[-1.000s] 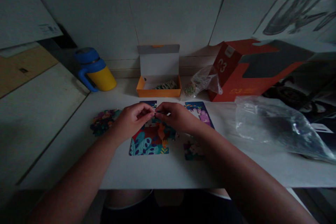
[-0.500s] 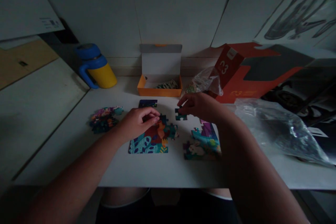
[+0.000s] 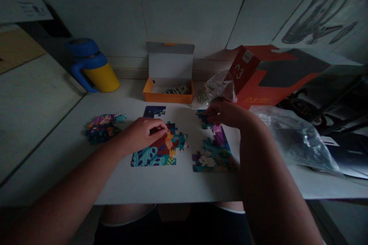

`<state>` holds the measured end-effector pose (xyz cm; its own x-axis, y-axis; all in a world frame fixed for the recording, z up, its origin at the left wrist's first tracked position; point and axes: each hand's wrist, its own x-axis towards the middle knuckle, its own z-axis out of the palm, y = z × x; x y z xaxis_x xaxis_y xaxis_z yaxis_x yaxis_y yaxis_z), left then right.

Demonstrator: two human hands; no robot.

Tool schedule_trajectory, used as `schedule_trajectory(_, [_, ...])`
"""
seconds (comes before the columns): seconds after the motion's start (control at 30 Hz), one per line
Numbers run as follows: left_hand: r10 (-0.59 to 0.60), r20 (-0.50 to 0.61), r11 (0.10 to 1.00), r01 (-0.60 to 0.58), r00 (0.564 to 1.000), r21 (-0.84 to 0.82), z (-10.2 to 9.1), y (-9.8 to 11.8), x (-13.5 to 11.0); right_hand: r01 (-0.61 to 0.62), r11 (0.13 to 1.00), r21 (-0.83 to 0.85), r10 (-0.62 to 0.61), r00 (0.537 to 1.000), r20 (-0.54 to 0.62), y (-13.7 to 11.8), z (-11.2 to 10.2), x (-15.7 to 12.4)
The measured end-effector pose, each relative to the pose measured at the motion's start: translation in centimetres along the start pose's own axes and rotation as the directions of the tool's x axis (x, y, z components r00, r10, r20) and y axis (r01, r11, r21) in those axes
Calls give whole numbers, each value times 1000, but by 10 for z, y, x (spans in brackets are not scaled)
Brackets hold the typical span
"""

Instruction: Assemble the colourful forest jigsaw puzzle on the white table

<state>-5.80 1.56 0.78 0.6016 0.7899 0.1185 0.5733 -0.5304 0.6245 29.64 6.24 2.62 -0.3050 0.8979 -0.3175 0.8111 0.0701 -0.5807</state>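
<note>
My left hand (image 3: 147, 132) is closed, with thumb and fingertips drawn together over the upper edge of the left joined puzzle section (image 3: 155, 155). Whatever it may pinch is too small to make out. My right hand (image 3: 224, 115) has its fingers bent down on a dark teal puzzle piece (image 3: 206, 125), at the top of the right puzzle section (image 3: 214, 159), which shows a white rabbit. Its fingertips are partly hidden. A dark blue corner section (image 3: 151, 111) lies above the left one. Left of my left hand is a pile of loose puzzle pieces (image 3: 102, 128).
An open orange box (image 3: 168, 97) with pieces inside stands at the back. Beside it are a clear bag (image 3: 212, 90) and a red box (image 3: 258, 80). A blue and yellow jug (image 3: 100, 74) stands back left. Clear plastic (image 3: 296, 141) lies on the right of the white table (image 3: 172, 187).
My right hand has moved the teal piece rightward, to the top of the right section. My left hand stays closed near the left section. The whole view has shifted slightly.
</note>
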Motion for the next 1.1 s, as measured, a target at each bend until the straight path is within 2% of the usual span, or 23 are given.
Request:
schedule_trajectory(0.1, [11,15,1000,-11,1000,18,-1,-1,0,16,997,-79,-18,999,-29,2,3,4])
schedule_trajectory(0.23, [1,25,999,-2,1000,34,-2,0,1,37,995,-93,-40,999,-36,7,2,6])
schedule_trajectory(0.4, [-13,26,999,12,1000,35,-2,3,0,16,1000,3,-16,1000,-13,3,-3,-2])
schedule_trajectory(0.53, [5,25,999,-6,1000,34,-1,2,0,-10,991,137,9,1000,10,0,-3,-6])
schedule_trajectory(0.67, [29,25,998,-30,999,48,-1,0,0,-2,981,195,-1,1000,15,3,-3,-7])
schedule_trajectory(0.83, [41,29,998,-42,999,51,0,-1,0,-40,985,170,31,998,56,2,-7,-11])
schedule_trajectory(0.97, [38,39,998,-40,999,51,0,0,0,-133,970,201,116,989,95,-2,-7,-13])
schedule_trajectory(1.1, [41,57,997,-44,998,59,-2,0,0,-134,989,56,132,991,33,0,-6,-11])
